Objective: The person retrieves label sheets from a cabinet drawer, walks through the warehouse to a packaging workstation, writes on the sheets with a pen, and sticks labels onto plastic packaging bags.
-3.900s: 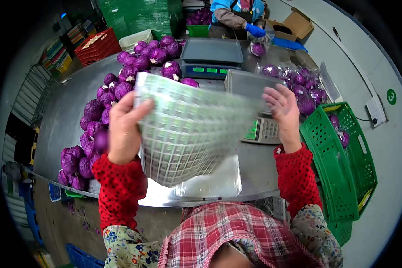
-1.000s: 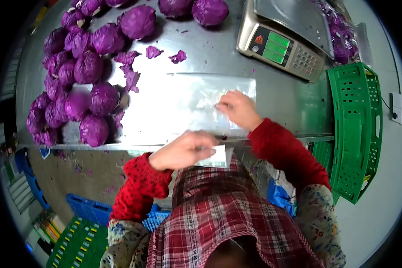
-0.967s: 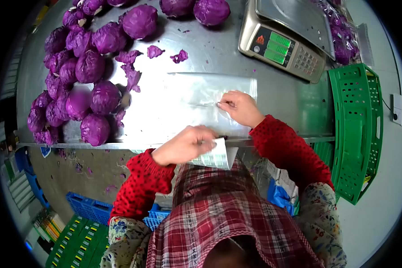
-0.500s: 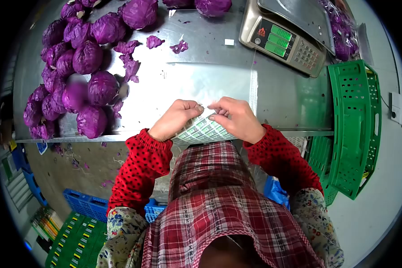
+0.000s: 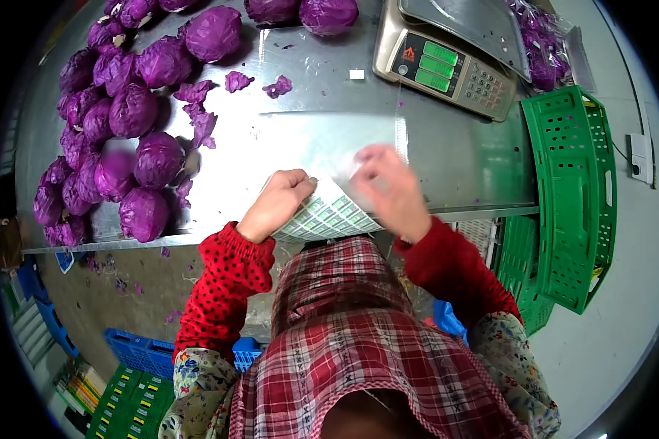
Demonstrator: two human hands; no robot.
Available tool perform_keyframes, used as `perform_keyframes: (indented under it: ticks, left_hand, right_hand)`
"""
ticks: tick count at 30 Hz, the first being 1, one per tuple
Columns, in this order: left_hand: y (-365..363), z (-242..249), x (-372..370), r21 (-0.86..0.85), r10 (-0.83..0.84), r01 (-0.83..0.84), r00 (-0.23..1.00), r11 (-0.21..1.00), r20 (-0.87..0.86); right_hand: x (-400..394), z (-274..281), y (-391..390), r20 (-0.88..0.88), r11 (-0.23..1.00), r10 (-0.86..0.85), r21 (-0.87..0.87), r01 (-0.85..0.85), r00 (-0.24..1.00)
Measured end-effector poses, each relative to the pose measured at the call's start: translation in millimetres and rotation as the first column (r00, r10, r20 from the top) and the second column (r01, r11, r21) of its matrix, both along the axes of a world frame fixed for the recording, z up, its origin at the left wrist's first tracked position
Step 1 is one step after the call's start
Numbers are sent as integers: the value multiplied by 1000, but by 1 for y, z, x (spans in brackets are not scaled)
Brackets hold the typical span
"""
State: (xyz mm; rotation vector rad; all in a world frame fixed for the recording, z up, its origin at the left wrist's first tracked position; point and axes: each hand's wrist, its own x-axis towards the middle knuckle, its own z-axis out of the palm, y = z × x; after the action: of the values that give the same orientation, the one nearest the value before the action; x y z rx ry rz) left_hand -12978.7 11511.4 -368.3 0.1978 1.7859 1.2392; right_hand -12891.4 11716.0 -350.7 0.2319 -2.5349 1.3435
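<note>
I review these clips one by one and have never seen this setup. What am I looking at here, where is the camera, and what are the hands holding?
There is no machine here: a person works with two bare hands, and the single camera sits on their head, looking forward and down, so the plaid garment at the bottom is their own. The left hand grips a sheet of small printed labels at the near edge of a steel table. The right hand is at the sheet's top edge, blurred by motion, so its grip is unclear. On the table lie a flat clear plastic bag, many purple cabbages with loose leaves, and a weighing scale. A green crate stands to the right.
</note>
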Motion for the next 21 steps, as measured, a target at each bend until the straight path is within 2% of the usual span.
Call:
perform_keyframes:
  ticks: [1,2,3,4,5,6,8,9,10,12,14,15,16,18,19,20,21]
  left_hand:
    - [-1,-6,3,110,33,-21,994,994,-107]
    - [-1,-10,5,113,30,-18,994,993,-106]
    - [-1,-14,5,115,-13,39,975,993,-220]
    - [-2,-18,4,111,-55,97,942,989,-332]
    - [-4,-23,2,73,-118,153,929,986,-350]
    - [-6,-29,1,88,-128,173,918,981,-377]
    - [-6,-25,2,82,-101,146,911,986,-400]
    - [-8,-26,1,86,-95,141,911,986,-401]
    - [-8,-27,-3,98,-96,145,915,985,-391]
    - [-13,-17,7,96,-116,162,922,982,-369]
    - [-13,14,24,272,-402,464,880,843,-253]
    - [-9,19,27,243,-458,562,806,790,-375]
    - [-12,17,24,232,-460,558,809,797,-366]
    - [-9,5,3,104,-239,244,969,964,-62]
    - [-8,-7,-4,89,-187,188,982,978,-21]
    - [-4,-10,-6,77,-154,170,972,982,-175]
    - [-9,-30,-5,132,-155,197,949,972,-274]
  right_hand:
    - [-14,-2,16,148,991,-124,-29,130,981]
    - [-26,-5,27,294,964,-239,-40,262,925]
    - [-33,-22,34,290,964,-242,-39,264,926]
    - [-37,-49,40,290,952,-286,194,236,913]
    - [-42,-63,42,275,889,-329,414,198,903]
    - [-49,-58,48,259,888,-331,410,207,907]
    - [-40,-44,64,246,802,-459,529,278,854]
    - [-30,-38,65,226,869,-346,444,220,911]
    - [-24,-35,53,214,866,-339,451,216,916]
    - [-6,-45,16,77,844,65,528,-96,995]
    - [-9,-74,20,48,868,8,496,-31,999]
    - [-16,-60,17,142,927,-37,374,-19,989]
    - [-18,-56,17,145,933,-30,360,-25,989]
    - [-29,-48,30,489,975,3,191,-111,872]
    - [-45,-40,40,663,986,61,79,-150,746]
    - [-66,-25,51,667,991,0,97,-87,745]
    - [-93,-5,66,259,917,-240,377,131,935]
